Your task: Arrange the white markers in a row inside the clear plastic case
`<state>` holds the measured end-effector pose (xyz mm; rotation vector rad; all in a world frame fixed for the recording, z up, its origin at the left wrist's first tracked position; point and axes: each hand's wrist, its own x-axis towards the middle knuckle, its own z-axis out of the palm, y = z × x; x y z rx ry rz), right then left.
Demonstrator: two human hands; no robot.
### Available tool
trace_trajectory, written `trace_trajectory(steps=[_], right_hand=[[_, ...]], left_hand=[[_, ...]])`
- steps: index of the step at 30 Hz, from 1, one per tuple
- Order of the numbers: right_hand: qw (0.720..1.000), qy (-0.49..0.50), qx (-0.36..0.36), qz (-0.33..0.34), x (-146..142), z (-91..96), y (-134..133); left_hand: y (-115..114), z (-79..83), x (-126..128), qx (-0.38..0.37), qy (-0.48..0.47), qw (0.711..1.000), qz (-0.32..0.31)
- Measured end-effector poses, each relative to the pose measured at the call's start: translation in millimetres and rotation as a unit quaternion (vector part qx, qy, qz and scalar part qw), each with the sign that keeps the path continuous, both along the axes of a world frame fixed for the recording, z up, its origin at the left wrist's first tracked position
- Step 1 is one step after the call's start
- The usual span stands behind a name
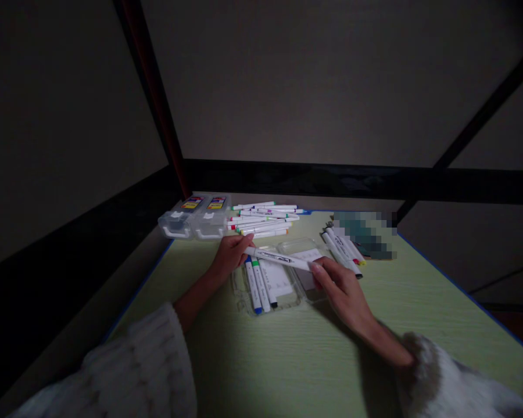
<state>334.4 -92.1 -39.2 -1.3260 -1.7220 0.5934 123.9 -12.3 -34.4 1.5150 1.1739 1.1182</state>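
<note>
Greenish table (pixel 261 360) — marker (pixel 281 258), fingers (pixel 326 278) gripping both ends.

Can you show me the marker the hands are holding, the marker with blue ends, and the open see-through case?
Held marker (pixel 280 257): head view, middle of its barrel.
Blue-ended marker (pixel 253 285): head view, middle of its barrel.
Open see-through case (pixel 241 290): head view, bare plastic on its left.

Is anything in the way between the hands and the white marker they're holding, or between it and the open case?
No, nothing I can see. The left hand and right hand hold the white marker, one at each end, over the open case. Three other markers lie in its left half.
</note>
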Motion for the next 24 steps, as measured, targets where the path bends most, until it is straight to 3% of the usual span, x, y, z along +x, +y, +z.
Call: trace_trajectory(steps=[9,20,24], right_hand=[[1.0,-0.022,0.005,0.005,0.3,-0.2,-1.6],[0.983,-0.077,0.149,0.072,-2.2,-1.7,-5.8],[0.969,-0.107,0.182,0.125,-2.3,-2.1,-7.1]], left_hand=[[-1.4,2.3,-0.1,0.025,-0.007,0.999,0.024],[3.4,-1.9,-3.1,0.023,-0.009,0.998,0.06],[3.7,-2.0,-3.0,0.013,-0.018,0.997,0.073]])
